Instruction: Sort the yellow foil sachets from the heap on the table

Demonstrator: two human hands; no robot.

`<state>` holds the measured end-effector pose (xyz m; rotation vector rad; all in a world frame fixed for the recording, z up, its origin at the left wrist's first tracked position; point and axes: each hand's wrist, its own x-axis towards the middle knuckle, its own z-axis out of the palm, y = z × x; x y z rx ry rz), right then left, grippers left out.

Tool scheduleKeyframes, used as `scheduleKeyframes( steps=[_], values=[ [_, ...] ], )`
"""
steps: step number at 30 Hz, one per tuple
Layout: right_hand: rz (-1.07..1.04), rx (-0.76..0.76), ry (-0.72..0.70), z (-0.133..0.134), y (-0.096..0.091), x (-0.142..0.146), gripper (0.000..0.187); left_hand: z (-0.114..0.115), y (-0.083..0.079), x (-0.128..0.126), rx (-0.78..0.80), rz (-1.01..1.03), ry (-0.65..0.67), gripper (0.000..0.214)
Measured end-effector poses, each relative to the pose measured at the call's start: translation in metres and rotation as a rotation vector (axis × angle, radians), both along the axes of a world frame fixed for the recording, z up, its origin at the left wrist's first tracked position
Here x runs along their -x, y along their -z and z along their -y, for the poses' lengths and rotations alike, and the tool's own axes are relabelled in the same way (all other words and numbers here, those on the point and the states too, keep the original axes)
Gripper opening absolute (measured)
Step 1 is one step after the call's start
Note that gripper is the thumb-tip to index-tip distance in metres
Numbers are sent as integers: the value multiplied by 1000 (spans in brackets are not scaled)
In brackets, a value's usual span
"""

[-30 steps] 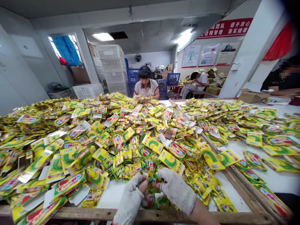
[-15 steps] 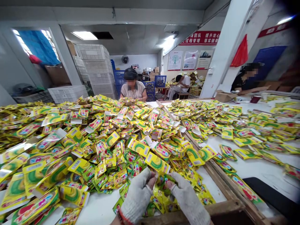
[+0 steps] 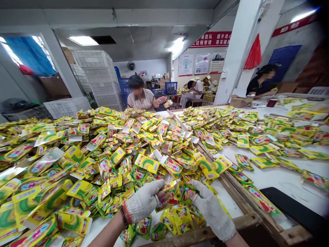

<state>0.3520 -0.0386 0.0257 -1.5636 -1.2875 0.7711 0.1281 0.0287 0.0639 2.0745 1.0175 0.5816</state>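
Both my hands wear white knit gloves with open fingertips. My left hand [image 3: 144, 201] and my right hand [image 3: 209, 210] are closed on a small bunch of yellow-green sachets [image 3: 180, 192] held between them just above the white table [image 3: 272, 176]. More loose sachets [image 3: 177, 219] lie under my hands near the wooden front edge [image 3: 203, 233]. A big heap of yellow folded cartons and sachets [image 3: 102, 151] spreads out ahead and to the left.
A wooden rail [image 3: 231, 181] divides this table from the right one, where more packets [image 3: 257, 137] lie. A dark flat object [image 3: 290, 206] sits at right. One person [image 3: 141, 96] sits opposite, another [image 3: 262, 82] at far right. White crates [image 3: 97, 75] stand behind.
The view has swung right and down. My hands have lifted slightly with the sachets and moved a little apart. The person opposite has raised a hand with a packet.
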Motion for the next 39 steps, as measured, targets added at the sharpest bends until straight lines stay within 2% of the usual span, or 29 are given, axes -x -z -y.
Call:
scheduleKeyframes(
  steps=[1, 2, 4, 5, 8, 10, 12, 16, 19, 24, 27, 29, 31, 34, 36, 39],
  values=[
    [-30, 25, -15, -2, 0, 8, 36, 7, 1, 4, 24, 8, -46, 20],
    [-79, 48, -29, -4, 0, 17, 35, 14, 4, 8, 7, -25, -112, 29],
    [-213, 94, -45, -5, 2, 36, 37, 27, 15, 12, -86, -198, -250, 69],
    [-288, 121, -54, -5, 4, 45, 38, 32, 23, 13, -125, -308, -300, 82],
    [-431, 195, -66, -3, 11, 60, 41, 42, 44, 20, -157, -535, -351, 82],
    [-368, 195, -54, -1, 12, 59, 41, 43, 51, 26, -189, -566, -339, 80],
    [-205, 169, -76, 1, 8, 51, 37, 42, 51, 32, -233, -572, -313, 81],
    [156, 98, -269, 3, -9, 43, 25, 45, 42, 31, -283, -609, -163, 83],
    [350, 111, -279, 2, -17, 48, 21, 51, 37, 22, -259, -628, -99, 87],
    [219, 173, -233, 2, -15, 54, 24, 55, 36, 20, -187, -617, -225, 86],
    [282, 127, -230, 4, -12, 56, 14, 57, 37, 22, -195, -634, -205, 89],
    [339, 63, -222, 3, -12, 60, 15, 59, 39, 21, -196, -644, -190, 90],
    [249, 84, -248, 2, -12, 65, 19, 60, 39, 20, -192, -640, -207, 90],
    [-69, 227, -309, 3, -14, 68, 31, 60, 35, 19, -195, -636, -274, 83],
    [-211, 306, -397, 8, -16, 67, 37, 59, 31, 19, -189, -644, -286, 80],
    [-315, 377, -577, 16, -20, 64, 35, 61, 29, 18, -158, -648, -258, 84]
  ],
)
